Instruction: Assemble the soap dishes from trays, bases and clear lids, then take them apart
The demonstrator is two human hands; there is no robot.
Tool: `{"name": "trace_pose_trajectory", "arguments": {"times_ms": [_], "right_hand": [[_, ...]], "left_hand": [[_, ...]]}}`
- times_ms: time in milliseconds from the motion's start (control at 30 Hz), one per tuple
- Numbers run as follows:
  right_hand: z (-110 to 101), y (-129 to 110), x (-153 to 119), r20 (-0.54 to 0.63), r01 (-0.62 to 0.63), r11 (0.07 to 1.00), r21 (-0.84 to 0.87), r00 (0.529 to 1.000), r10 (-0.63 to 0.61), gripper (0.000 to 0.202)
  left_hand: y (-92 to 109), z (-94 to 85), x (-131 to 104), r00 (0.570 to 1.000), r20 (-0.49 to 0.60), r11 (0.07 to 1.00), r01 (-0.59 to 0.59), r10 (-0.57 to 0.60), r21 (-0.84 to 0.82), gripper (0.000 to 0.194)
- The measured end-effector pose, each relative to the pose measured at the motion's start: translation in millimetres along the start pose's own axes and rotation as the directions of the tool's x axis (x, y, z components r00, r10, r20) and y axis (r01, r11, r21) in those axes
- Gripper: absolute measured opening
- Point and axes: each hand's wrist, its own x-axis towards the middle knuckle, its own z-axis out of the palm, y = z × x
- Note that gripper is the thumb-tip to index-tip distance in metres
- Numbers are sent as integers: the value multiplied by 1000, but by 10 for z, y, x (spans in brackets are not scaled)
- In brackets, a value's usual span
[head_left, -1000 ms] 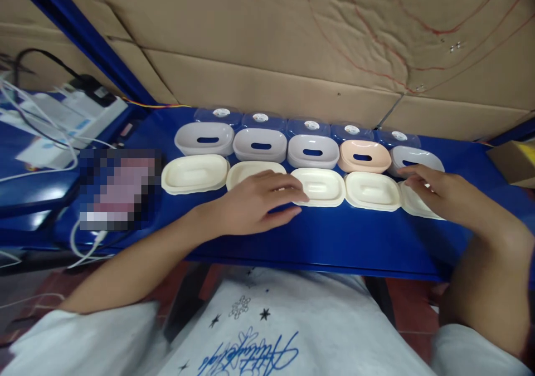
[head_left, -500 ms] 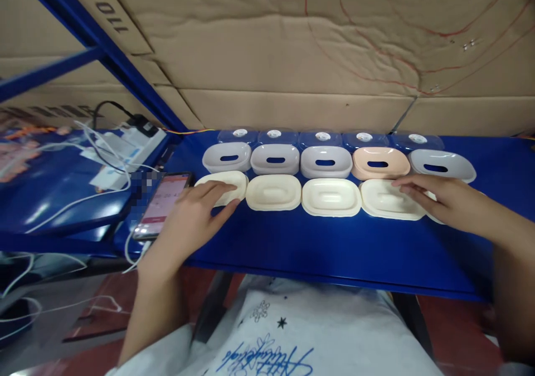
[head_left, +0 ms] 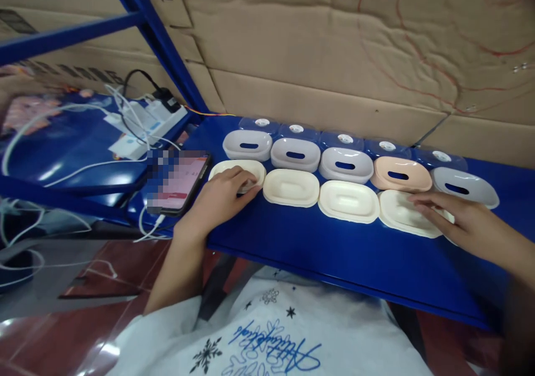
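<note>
Fingers (head_left: 232, 174) of the left hand (head_left: 215, 200) curve loosely, parted from the thumb, over the leftmost cream dish (head_left: 257, 169), well left of the peach tray (head_left: 393, 184). Fingers of the right hand (head_left: 466, 220), nearer the wearer than the peach tray, reach another cream dish (head_left: 397, 214); whether they pinch it cannot be told. Cream dishes: four distinct, part of an apparent fifth; smooth, rounded-oblong, centrally moulded. Grey trays (head_left: 296, 166): four, three left of the peach tray, one right; all glossy, slotted. Clear covers (head_left: 332, 141): five, round-labelled, behind the tray row. Bench (head_left: 334, 253): smooth, blue.
</note>
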Motion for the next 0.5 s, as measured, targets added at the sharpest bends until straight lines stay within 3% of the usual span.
{"name": "trace_pose_trajectory", "arguments": {"times_ms": [167, 300, 400, 500], "right_hand": [[-9, -32, -13, -14, -15, 1000, -2, 1000, 15, 31], [-20, -95, 14, -25, 8, 1000, -8, 1000, -8, 31], [-12, -177, 52, -76, 131, 990, -58, 988, -135, 36], [23, -235, 75, -109, 258, 962, -87, 958, -267, 34]], "left_hand": [[58, -46, -30, 996, 0, 994, 88, -88, -68, 30], [96, -56, -85, 984, -147, 982, 76, -102, -171, 32], [77, -39, -104, 965, -255, 983, 17, -64, -182, 27], [41, -29, -108, 961, -278, 982, -65, 14, -175, 25]]}}
